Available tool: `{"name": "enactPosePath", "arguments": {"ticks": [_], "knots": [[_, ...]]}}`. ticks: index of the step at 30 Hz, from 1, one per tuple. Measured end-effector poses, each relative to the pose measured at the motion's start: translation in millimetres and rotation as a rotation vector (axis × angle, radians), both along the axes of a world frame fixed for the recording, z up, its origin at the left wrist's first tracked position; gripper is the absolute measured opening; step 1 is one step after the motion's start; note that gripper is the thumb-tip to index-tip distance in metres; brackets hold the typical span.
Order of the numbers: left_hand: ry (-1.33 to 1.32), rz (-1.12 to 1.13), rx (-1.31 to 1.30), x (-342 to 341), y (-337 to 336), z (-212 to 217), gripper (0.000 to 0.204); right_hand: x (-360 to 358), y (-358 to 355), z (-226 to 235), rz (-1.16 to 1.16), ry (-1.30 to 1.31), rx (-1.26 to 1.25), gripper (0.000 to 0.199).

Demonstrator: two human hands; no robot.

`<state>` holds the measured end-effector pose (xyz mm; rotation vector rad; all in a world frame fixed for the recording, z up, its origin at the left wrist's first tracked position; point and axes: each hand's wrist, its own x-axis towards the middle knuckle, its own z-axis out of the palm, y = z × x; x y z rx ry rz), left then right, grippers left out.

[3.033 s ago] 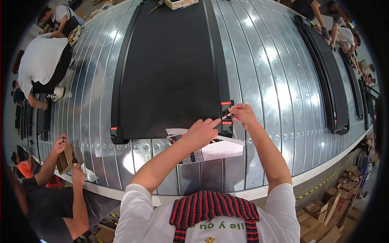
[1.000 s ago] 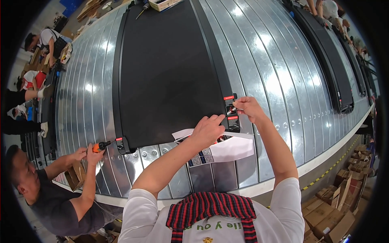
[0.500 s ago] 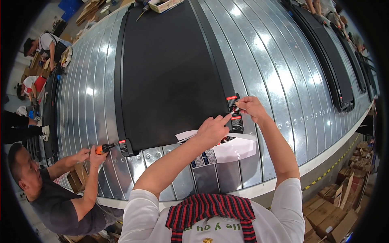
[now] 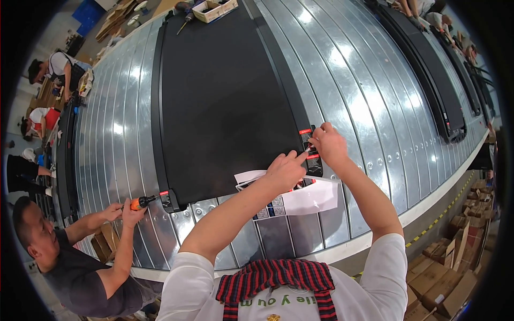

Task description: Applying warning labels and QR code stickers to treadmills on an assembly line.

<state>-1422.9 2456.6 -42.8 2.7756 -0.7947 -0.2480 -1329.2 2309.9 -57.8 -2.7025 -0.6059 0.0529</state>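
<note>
Sticker [image 4: 311, 151], a narrow black strip with red and white patches, lay on the right side rail of the black panel [image 4: 225, 101], near its near right corner. The right hand [image 4: 327, 147] pinched its upper end, fingers together on it; the left hand [image 4: 285, 171] pressed it with an extended forefinger, other fingers curled. Judging by this, smoothing from one end along the rail would keep it straight and bubble-free. A white backing sheet [image 4: 300, 195] with small square labels lay at the panel's near edge. A matching red-and-black sticker [image 4: 165, 198] marked the near left corner.
</note>
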Motion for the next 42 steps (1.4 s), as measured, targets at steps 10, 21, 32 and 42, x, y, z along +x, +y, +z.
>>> {"name": "enactPosePath", "arguments": {"ticks": [10,21,32,42], "knots": [[0.079,0.012,0.006,1,1,5,0.010,29,-5,-25,-0.243,0.386,0.275,0.079],[0.538,0.660,-0.894,-96,90,81,0.021,-42,-49,5,-0.423,0.497,0.983,0.040],[0.401,0.856,-1.593,-209,109,101,0.032,-208,15,110,0.154,0.858,1.050,0.016],[0.292,0.559,-1.447,-252,117,125,0.040,-270,19,168,0.070,0.415,1.139,0.011]]}}
